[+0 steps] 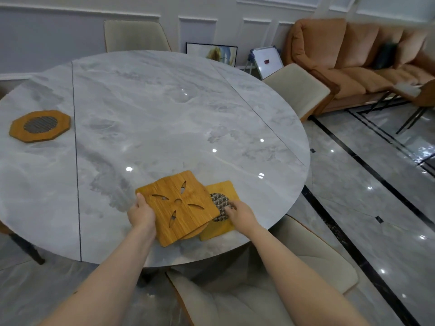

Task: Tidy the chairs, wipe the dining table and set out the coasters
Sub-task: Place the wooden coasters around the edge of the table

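A round grey marble dining table (153, 118) fills the view. At its near edge my left hand (141, 214) grips a square bamboo coaster with leaf-shaped cut-outs (181, 205), with another wooden piece tucked under it. Just right of it a square coaster with a round metal mesh centre (223, 231) lies flat, and the fingers of my right hand (240, 214) rest spread on its mesh. An octagonal bamboo coaster with a mesh centre (40, 125) lies apart at the table's left side.
Cream chairs stand around the table: one at the far side (136, 35), one at the right (299, 88), two near me (320, 260). An orange sofa (353, 57) lines the right wall. A small whiteboard (268, 61) and a framed picture (211, 52) lean against the back wall.
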{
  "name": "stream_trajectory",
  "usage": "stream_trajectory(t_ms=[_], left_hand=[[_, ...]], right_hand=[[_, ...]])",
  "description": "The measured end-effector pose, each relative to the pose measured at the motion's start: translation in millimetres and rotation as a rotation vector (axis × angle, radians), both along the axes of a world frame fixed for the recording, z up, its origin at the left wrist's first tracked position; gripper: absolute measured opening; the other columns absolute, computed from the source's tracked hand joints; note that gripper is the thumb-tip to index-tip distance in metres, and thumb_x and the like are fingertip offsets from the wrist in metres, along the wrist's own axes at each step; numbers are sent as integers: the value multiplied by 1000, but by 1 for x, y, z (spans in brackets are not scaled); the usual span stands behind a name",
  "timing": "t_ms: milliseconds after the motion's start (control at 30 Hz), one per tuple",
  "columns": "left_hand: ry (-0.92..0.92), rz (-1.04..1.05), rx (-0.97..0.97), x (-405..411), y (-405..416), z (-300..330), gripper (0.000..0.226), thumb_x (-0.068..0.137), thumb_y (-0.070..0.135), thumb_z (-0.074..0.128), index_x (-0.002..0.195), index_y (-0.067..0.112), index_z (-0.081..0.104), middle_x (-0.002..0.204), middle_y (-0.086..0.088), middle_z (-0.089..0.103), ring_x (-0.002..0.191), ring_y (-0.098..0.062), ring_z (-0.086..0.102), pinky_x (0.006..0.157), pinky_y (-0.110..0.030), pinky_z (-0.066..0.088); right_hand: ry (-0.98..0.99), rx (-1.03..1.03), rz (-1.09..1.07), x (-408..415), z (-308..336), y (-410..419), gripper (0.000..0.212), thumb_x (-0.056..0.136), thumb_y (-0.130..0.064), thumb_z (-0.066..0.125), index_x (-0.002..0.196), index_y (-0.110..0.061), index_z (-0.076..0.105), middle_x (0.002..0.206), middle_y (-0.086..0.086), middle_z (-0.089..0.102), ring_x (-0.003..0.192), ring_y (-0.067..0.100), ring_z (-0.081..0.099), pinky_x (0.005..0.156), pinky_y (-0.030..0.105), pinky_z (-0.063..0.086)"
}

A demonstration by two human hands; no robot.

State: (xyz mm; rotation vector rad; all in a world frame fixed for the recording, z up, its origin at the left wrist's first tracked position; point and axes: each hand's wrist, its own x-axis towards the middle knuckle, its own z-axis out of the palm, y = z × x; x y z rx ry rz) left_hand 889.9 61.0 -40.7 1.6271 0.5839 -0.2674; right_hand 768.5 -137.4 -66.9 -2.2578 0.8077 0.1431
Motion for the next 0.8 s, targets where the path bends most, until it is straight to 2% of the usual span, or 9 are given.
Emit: stream_trajectory(t_ms=[67,133,233,300,433,533,633,733,800], left_hand=[[19,-21,17,-4,-15,3,52,102,40,31,129,0,51,112,-14,61,117,-32,52,86,-31,39],[33,-60,35,-13,-32,6,53,101,42,32,131,2,51,129,-16,55,120,-33,51,94,-35,40],[-4,-140,50,-32,-63,10,53,102,38,32,125,-3,54,125,-18,57,118,-35,52,92,-36,41],[-10,-179,47,-49,-87,15,52,102,38,32,124,-5,54,118,-19,57,118,-35,52,89,-34,40],[-38,-269,47,-90,-146,25,53,102,39,31,130,-1,51,133,-18,52,123,-34,48,99,-36,37],[-35,-302,-19,-124,-192,26,52,102,40,32,121,-2,55,121,-17,57,114,-33,53,96,-37,40],[-10,-339,-78,-170,-249,29,50,101,40,33,114,-2,57,107,-12,57,105,-27,54,92,-36,41],[12,-365,-101,-215,-299,33,44,101,40,34,89,2,54,91,-8,52,91,-23,48,82,-34,39],[38,-382,-125,-239,-325,38,38,101,40,34,90,8,50,95,-9,52,90,-22,49,79,-30,38]], right_hand=[[-94,94,-133,-8,8,-6,35,102,-27,41,123,-6,58,118,8,62,110,20,56,89,26,42],[-163,187,-247,-18,12,-16,35,102,-30,39,111,-5,62,105,9,64,100,23,60,86,33,47],[-213,286,-342,-38,21,-33,35,100,-32,42,116,-6,60,108,7,63,95,18,62,93,39,50],[-232,316,-393,-55,26,-49,36,99,-32,46,121,-7,58,107,2,61,92,13,60,89,32,51],[-280,281,-435,-105,36,-95,35,94,-30,57,120,-7,60,109,2,62,95,11,57,72,13,44],[-300,247,-444,-144,47,-131,37,89,-28,65,118,-5,60,106,4,63,89,9,56,62,5,43],[-305,255,-457,-196,59,-180,45,82,-22,74,119,-3,58,96,0,58,76,4,55,55,7,45],[-271,234,-469,-244,71,-227,54,74,-19,81,119,-3,57,92,-3,58,76,6,56,63,17,50],[-268,246,-520,-268,81,-252,54,71,-17,83,117,-3,58,98,3,60,81,11,58,67,21,51]])
